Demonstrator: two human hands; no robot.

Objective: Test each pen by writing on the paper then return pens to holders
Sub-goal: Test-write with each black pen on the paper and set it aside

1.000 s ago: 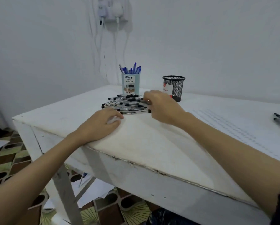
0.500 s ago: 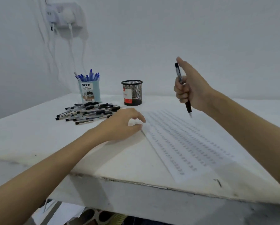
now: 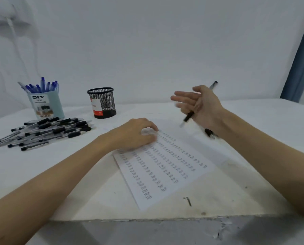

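Note:
My right hand (image 3: 203, 107) hovers above the far right of the paper (image 3: 165, 167) and holds a black pen (image 3: 188, 118) against the palm. The fingers are spread out and the pen's tip slants down to the left, above the sheet. My left hand (image 3: 137, 133) rests with its fingertips on the paper's far left corner. Rows of small written marks cover the paper. A pile of several black pens (image 3: 47, 133) lies on the table at the left. Behind it stands a blue holder (image 3: 45, 106) with blue pens, and a black mesh holder (image 3: 102, 103) beside it.
Another dark pen (image 3: 209, 133) lies on the table just under my right wrist. The white table's front edge (image 3: 147, 220) runs close to me, with a small dark mark (image 3: 188, 201) near it. A blue curtain (image 3: 301, 64) hangs at the far right.
My right hand carried a pen from the pile over to the paper, then lowered it and spread its fingers, tilting the pen. My left hand shifted onto the paper's corner.

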